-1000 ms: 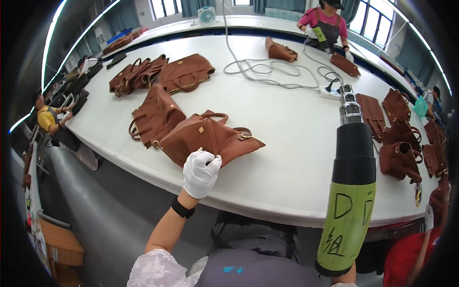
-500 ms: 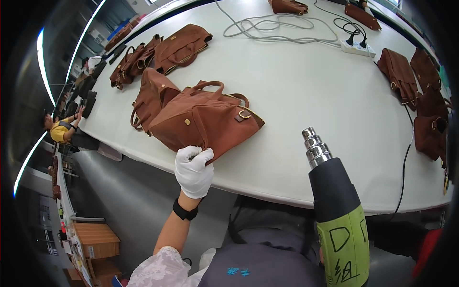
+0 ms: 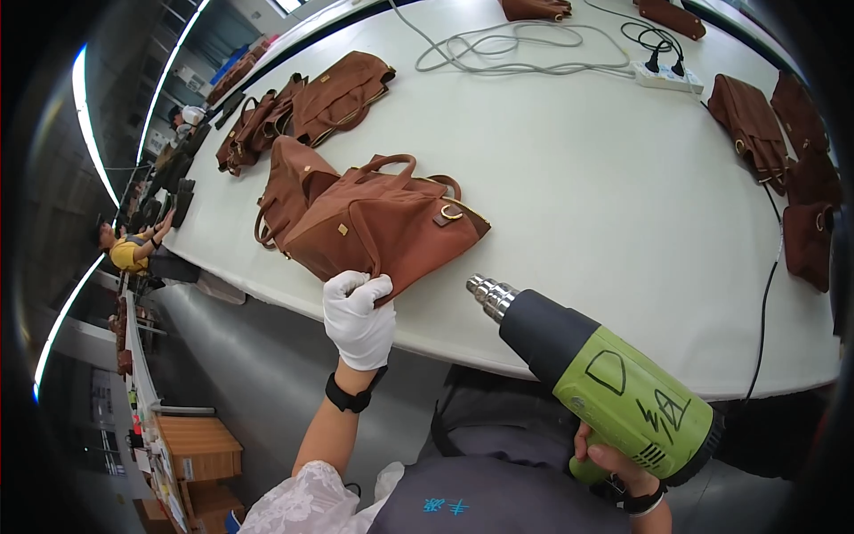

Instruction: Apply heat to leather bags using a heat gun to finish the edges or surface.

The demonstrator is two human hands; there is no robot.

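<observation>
Pinching, in the narrow grip of a white-gloved left hand (image 3: 359, 322), the near bottom corner of a brown handbag (image 3: 391, 227) at the front edge of a white-topped table (image 3: 569, 196). Gripping a green-and-black heat gun (image 3: 623, 383) by its handle (image 3: 587, 470) in a bare right hand (image 3: 623, 467), with a stepped metal nozzle (image 3: 492, 296) aimed toward the handbag and near its right side. Facing, across the tabletop, a second brown handbag (image 3: 294, 182) behind at left, more brown bags (image 3: 749, 129) beyond and along the right, a looped grey cable (image 3: 598, 68) and a white power strip (image 3: 660, 80) with two black plugs (image 3: 679, 68).
</observation>
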